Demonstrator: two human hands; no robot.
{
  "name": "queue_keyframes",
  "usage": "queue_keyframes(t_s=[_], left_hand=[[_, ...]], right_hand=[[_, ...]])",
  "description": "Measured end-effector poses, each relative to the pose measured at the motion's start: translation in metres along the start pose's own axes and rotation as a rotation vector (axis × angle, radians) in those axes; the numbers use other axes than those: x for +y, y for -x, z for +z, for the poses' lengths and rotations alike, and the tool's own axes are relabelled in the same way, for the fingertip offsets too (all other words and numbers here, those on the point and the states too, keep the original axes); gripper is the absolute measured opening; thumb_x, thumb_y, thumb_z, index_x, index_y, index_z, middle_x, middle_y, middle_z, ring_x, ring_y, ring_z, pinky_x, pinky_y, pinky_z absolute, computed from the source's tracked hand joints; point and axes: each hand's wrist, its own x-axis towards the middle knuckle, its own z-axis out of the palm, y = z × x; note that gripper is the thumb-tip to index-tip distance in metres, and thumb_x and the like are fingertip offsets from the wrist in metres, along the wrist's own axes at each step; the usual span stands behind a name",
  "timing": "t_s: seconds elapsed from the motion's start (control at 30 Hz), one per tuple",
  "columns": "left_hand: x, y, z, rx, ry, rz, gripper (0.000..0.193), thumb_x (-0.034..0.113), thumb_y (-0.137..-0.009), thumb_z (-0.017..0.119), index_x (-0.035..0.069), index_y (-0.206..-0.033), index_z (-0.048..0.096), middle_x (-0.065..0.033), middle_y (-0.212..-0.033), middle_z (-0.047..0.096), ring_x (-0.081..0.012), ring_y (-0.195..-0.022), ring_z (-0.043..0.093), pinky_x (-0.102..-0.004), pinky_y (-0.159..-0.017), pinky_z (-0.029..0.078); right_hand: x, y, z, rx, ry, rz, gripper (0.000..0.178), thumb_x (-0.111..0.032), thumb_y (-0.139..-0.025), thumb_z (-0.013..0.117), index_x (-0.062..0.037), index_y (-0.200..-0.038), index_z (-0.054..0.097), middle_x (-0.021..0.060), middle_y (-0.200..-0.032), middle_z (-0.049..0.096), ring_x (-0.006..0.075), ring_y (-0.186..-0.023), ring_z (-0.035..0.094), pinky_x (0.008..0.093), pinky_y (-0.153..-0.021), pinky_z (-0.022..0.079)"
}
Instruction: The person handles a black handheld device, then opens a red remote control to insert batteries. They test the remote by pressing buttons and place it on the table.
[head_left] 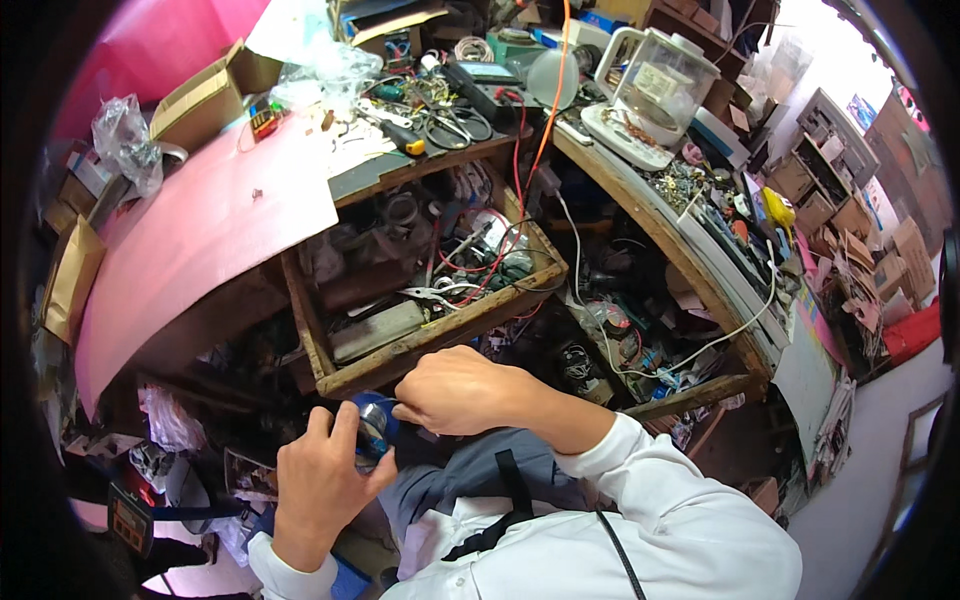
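Note:
My left hand (325,475) is curled round a small, round blue object (377,412) with a shiny face, held over my lap just in front of the open wooden drawer (440,345). Its exact kind cannot be made out. My right hand (465,392) is closed at the object's right edge, fingertips pressed together against or close to it. Whatever those fingers may hold is hidden. Inside the drawer, beyond both hands, lie pliers (436,297), red test leads (487,275) and assorted parts.
A pink sheet (220,240) covers the bench at left. Scissors (459,128), a yellow-and-black screwdriver (403,138) and a black meter (495,88) lie behind the drawer. A clear jug (665,85) stands at back right. A white cable (690,357) hangs across a second cluttered drawer.

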Motion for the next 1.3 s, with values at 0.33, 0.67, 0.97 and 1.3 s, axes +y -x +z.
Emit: queue_keyframes(t_s=[0.33,0.67,0.97,1.3], left_hand=[[-0.022,-0.007,0.034,0.493,1.502,-0.289,0.052,0.031,-0.091,0.065,-0.003,-0.125,0.044,-0.0161,-0.087,0.065,-0.0225,-0.058,0.067,-0.0306,-0.051,0.058],[-0.028,-0.018,0.046,-0.764,1.802,-0.607,0.06,0.054,-0.096,0.047,-0.002,-0.091,0.067,-0.0153,-0.064,0.063,-0.0157,-0.032,0.042,-0.0272,-0.032,0.036],[-0.018,-0.044,0.085,-1.274,1.671,-0.758,0.067,0.063,-0.096,0.033,0.004,-0.079,0.06,-0.01,-0.054,0.057,-0.0154,-0.029,0.041,-0.028,-0.027,0.036],[0.023,-0.088,0.09,0.047,0.731,0.075,0.023,0.016,-0.097,0.069,-0.003,-0.107,0.066,-0.0108,-0.075,0.071,-0.0228,-0.057,0.063,-0.0317,-0.054,0.05]], right_hand=[[-0.011,0.021,0.063,0.336,-1.023,-0.196,0.026,-0.018,-0.105,0.056,0.0017,-0.091,0.064,0.0059,-0.082,0.061,0.0139,-0.075,0.056,0.0298,-0.07,0.047],[0.011,0.04,0.049,0.771,-0.296,-0.491,0.074,0.0,-0.077,0.075,-0.008,-0.146,0.053,0.0063,-0.076,0.062,0.0239,-0.061,0.063,0.0363,-0.057,0.055],[0.015,0.069,0.051,0.818,-0.122,-0.471,0.059,-0.006,-0.079,0.074,-0.0218,-0.135,0.064,0.0087,-0.098,0.064,0.0214,-0.069,0.066,0.0302,-0.061,0.058],[0.071,0.091,0.065,1.337,-0.389,-0.071,0.047,-0.001,-0.082,0.077,-0.0093,-0.123,0.057,0.0099,-0.109,0.066,0.0228,-0.089,0.067,0.0392,-0.073,0.059]])
